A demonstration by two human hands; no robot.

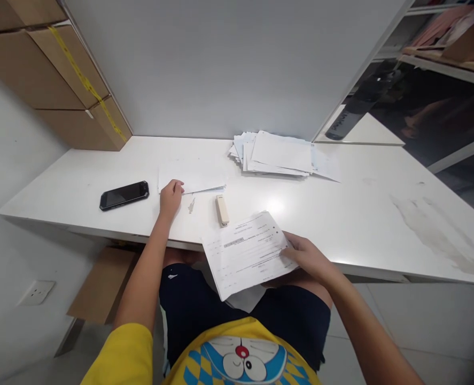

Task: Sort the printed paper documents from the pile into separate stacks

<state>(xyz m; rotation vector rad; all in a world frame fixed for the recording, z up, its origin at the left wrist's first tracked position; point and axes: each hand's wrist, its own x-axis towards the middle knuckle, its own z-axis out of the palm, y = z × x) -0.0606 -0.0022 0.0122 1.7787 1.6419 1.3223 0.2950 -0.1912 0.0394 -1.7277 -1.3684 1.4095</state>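
My right hand [304, 255] grips the right edge of a printed sheaf of paper [245, 251], thumb on top. The sheaf is tilted over the table's front edge and my lap. Farther left, my left hand [171, 197] has its fingers curled at the lower left part of some white sheets [194, 178] lying on the table. Their lower right edge lifts slightly. Between the two sets of paper lies a small cream stapler [222, 210], apart from both hands.
A black phone [124, 195] lies left of my left hand. An uneven paper pile [280, 152] sits at the back of the white table [365, 214]. Cardboard boxes [76, 91] stand at the back left, and a dark bottle [352, 112] at the back right.
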